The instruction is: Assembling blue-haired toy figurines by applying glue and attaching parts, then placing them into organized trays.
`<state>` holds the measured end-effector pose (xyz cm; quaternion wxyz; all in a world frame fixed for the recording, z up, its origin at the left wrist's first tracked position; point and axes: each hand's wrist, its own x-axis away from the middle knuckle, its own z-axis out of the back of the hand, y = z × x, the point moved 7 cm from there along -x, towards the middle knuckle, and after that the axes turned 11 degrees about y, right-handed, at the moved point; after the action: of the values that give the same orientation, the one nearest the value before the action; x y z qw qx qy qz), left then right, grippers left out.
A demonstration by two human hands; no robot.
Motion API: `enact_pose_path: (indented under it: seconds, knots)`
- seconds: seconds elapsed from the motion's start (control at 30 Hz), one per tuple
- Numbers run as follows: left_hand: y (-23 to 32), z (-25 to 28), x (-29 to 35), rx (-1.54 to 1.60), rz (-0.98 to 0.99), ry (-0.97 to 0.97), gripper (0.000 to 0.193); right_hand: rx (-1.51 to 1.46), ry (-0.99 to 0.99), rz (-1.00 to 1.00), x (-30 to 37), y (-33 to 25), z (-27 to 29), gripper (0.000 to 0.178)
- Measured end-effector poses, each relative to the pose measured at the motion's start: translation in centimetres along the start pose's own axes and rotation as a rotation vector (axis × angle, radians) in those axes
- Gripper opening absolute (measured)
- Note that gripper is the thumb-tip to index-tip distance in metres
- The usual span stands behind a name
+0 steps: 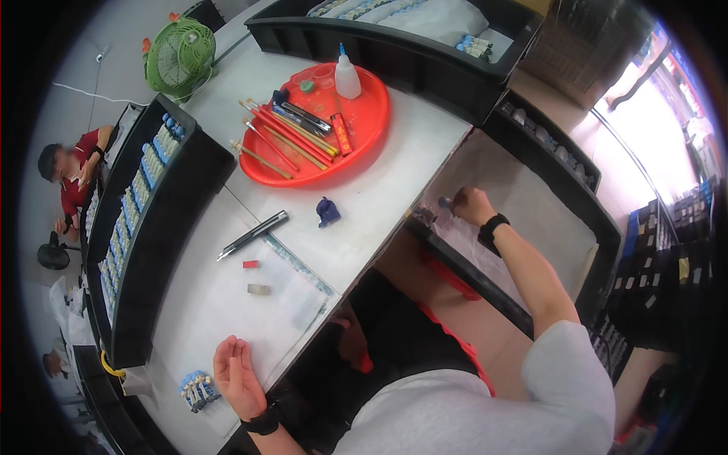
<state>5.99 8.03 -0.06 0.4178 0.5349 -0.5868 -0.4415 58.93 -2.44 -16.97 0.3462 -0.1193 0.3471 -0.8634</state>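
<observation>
My left hand [240, 378] rests palm up over the near left of the white table, fingers stretched and slightly curled, with nothing in it. Right beside it stands a cluster of small blue and white figurines [198, 390]. Over to the right, my right hand [473, 206] reaches into a black crate lined with white sheet [546, 201]. Its fingers are closed at a small blue-grey piece [445, 202], whose shape is too small to make out. A few similar small pieces [426, 215] lie in the crate corner by my fingertips.
A red tray [364, 144] holds brushes, knives and a white squeeze bottle [347, 76]. A utility knife [254, 235], a dark blue piece [327, 212] and small blocks [258, 289] lie on the table. Black crates [171, 220] of figurines, a green fan [180, 58] and a seated person [76, 171] surround it.
</observation>
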Motion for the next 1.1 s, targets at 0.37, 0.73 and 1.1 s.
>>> enact_pose_path:
  seconds: [0.37, 0.73, 1.1]
  knots:
    - [1.2, 0.6, 0.7, -0.139, -0.019, 0.226, 0.023, 0.061, -0.065, 0.326, -2.5, 0.5, -9.8, 0.032]
    - [11.9, 4.5, 3.7, -1.306, -0.438, 0.427, 0.055, -0.531, -0.014, 0.127, 0.8, -4.7, 5.4, 0.025]
    - [8.7, 12.9, -1.2, -1.594, 0.380, 0.254, 0.104, -0.693, -0.129, 0.334, 8.7, -22.7, 5.6, 0.011]
